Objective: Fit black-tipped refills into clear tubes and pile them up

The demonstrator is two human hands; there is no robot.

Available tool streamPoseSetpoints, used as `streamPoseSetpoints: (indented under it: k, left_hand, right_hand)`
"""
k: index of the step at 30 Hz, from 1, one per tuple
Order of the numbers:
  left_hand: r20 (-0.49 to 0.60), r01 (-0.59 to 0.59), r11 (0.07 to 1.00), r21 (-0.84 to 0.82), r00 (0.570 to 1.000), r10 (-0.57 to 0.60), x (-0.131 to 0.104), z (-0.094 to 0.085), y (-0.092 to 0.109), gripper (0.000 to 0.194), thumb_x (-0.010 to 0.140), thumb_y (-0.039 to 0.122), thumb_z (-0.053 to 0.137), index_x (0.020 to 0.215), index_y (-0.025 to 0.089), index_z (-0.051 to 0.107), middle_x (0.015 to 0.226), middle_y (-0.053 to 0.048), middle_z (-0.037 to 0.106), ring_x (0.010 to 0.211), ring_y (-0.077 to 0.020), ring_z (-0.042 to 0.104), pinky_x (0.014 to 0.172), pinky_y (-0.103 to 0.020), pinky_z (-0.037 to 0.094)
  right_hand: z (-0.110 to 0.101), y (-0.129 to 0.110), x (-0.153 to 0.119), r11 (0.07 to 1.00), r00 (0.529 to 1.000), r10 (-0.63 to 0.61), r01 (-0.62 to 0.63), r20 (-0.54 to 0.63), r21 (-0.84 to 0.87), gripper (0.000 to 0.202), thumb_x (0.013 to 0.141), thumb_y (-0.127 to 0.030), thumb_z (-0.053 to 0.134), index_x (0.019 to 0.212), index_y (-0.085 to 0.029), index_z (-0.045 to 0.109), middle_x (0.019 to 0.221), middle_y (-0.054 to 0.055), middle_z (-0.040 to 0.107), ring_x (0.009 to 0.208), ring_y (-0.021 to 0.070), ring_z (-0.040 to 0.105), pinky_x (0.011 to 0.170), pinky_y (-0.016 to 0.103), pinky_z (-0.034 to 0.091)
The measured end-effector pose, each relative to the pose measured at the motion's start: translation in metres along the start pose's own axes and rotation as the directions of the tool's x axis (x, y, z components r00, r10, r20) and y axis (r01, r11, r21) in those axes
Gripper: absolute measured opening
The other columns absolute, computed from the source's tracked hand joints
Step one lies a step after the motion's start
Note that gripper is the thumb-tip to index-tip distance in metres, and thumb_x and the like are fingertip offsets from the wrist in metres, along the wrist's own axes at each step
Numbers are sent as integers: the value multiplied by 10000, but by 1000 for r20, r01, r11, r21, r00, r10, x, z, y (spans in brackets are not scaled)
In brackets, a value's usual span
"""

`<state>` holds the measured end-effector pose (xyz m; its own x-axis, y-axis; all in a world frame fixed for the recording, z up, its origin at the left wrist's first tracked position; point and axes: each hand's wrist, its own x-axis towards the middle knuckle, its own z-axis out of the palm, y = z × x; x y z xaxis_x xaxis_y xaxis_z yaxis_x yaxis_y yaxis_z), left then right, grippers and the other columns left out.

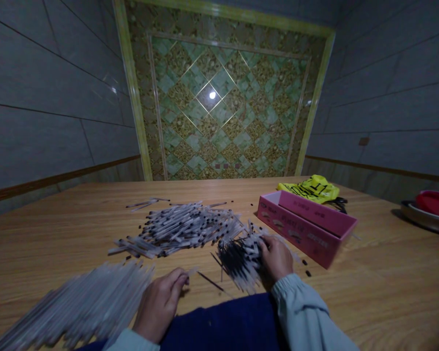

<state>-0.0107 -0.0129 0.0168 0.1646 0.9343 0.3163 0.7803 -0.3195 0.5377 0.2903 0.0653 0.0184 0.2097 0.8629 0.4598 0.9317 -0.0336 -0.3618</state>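
My left hand (161, 301) is closed near the table's front edge, its thumb and fingers pinching a small pale, translucent piece. To its left lies a spread of long clear tubes (91, 297). My right hand (277, 257) reaches into the right side of a pile of dark-tipped sticks (237, 261), fingers closed on the sticks there; exactly what they grip is hidden. Behind both hands is a larger heap of whitish tubes with black ends (190, 224). One thin dark stick (210, 280) rests on the wood between my hands.
An open pink box (300, 234) stands right of the heap, with a yellow bag (314, 188) and black cords behind it. A metal tray with a red dish (437, 204) sits at the far right. Small black caps (308, 273) are scattered on the wooden table (384, 278).
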Motion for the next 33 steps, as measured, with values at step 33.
streamPoseSetpoints:
  k: [33]
  left_hand:
    - [-238,53,917,395,970,46,-3,-14,0,316,867,304,386,1033,195,631,1036,-80,693,918,-216,640,774,-316,490]
  right_hand:
    - [3,-75,-68,894,830,-444,387,338,226,130,758,-221,518,798,-228,642,849,8,650,774,159,604,602,249,301]
